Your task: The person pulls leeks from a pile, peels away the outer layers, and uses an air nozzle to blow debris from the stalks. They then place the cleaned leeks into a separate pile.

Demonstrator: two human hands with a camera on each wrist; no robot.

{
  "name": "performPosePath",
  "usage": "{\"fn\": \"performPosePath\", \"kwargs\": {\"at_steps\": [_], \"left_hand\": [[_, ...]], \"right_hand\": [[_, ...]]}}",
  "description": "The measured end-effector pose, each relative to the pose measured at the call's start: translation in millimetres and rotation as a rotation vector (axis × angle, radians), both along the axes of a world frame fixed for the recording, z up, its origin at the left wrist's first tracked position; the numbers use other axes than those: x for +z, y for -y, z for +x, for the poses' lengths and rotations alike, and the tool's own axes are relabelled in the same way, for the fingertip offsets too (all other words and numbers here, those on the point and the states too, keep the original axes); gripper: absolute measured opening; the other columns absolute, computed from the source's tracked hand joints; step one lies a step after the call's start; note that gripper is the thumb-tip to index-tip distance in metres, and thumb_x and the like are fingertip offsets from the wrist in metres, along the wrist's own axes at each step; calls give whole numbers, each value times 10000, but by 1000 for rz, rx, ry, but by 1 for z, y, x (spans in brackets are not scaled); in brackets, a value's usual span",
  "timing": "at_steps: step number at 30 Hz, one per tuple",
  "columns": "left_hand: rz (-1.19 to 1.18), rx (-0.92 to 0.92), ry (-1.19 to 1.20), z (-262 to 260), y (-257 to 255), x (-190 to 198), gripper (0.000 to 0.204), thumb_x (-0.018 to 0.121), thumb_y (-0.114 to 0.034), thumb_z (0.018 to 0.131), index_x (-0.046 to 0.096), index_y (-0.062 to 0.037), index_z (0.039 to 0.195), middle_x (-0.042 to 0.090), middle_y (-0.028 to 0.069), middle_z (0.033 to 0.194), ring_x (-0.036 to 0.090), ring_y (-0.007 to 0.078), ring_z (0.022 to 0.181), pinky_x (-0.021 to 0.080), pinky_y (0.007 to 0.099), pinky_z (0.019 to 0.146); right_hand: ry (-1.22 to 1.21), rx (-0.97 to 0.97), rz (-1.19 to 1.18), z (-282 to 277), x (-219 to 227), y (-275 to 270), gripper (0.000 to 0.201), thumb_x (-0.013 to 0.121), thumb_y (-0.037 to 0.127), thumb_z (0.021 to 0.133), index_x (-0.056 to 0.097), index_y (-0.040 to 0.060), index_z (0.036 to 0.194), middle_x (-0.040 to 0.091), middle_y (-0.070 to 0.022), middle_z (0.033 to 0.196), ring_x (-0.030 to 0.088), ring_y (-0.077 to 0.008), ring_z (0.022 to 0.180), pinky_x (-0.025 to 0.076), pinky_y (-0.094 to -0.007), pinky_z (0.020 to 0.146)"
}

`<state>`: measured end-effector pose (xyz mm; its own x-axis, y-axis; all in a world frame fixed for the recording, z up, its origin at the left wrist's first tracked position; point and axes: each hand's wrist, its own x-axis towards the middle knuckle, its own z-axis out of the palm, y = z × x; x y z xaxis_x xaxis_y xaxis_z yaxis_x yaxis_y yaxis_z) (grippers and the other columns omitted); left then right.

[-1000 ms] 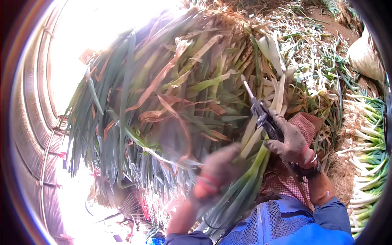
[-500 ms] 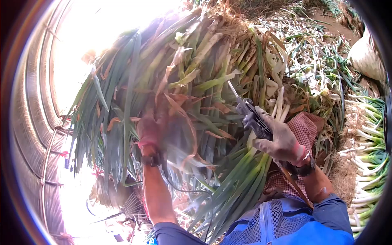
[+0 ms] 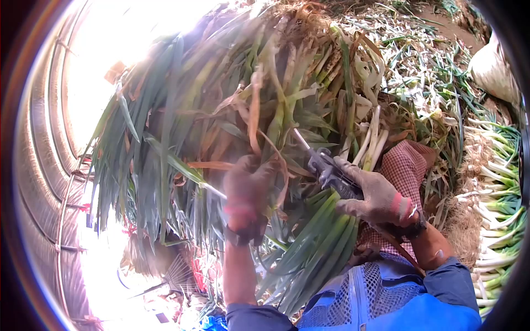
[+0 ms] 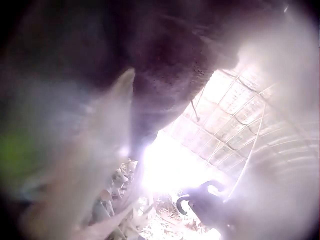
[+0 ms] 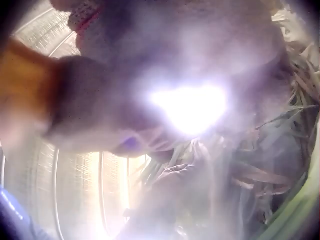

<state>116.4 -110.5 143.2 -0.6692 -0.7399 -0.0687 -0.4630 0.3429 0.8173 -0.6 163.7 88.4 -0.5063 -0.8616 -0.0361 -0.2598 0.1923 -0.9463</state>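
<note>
Right hand (image 3: 378, 199) grips nozzle gun (image 3: 338, 175) beside heaped leeks (image 3: 182, 110)

The gloved right hand curls its fingers round the black nozzle gun, whose slim metal tip points up and to the left in the head view, in front of the heaped leeks. The gloved left hand (image 3: 248, 185) is at the near side of the heap, among dry leaves (image 3: 255, 110); blur hides whether its fingers grip anything. Loose green leaves (image 3: 317, 243) lie below the gun, and a checked cloth (image 3: 406, 168) lies near the right hand
</note>
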Motion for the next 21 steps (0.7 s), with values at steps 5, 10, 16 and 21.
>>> {"fn": "performPosePath", "kwargs": {"at_steps": [5,10,16,21], "left_hand": [[-26,-47,-1,-3,5,1,312,898,-217,974,794,35,1125,779,13,922,653,63,803,535,241,717],[-51,-50,76,0,8,-3,314,873,-232,995,793,32,1144,767,-18,909,640,44,806,528,230,724],[-533,-202,235,-3,11,-12,388,814,-313,987,778,-59,1277,822,81,955,778,199,833,602,351,804],[-808,-192,385,-26,9,-25,350,705,-339,1013,768,-118,1276,807,202,1075,761,459,1015,593,539,901]], "right_hand": [[1,121,-37,5,-2,5,985,833,379,926,368,-35,1688,578,-324,1569,611,-409,1445,462,-424,1217],[-138,-183,-114,-44,-38,51,1001,810,449,928,369,-33,1686,684,-317,1434,689,-406,1333,496,-421,1169],[-160,-239,-39,-124,-22,103,891,799,373,926,445,49,1677,714,-202,1412,687,-306,1274,487,-386,1151],[-142,-247,59,-147,-16,109,871,815,337,928,458,39,1665,697,-195,1450,662,-300,1334,468,-389,1184]]}}
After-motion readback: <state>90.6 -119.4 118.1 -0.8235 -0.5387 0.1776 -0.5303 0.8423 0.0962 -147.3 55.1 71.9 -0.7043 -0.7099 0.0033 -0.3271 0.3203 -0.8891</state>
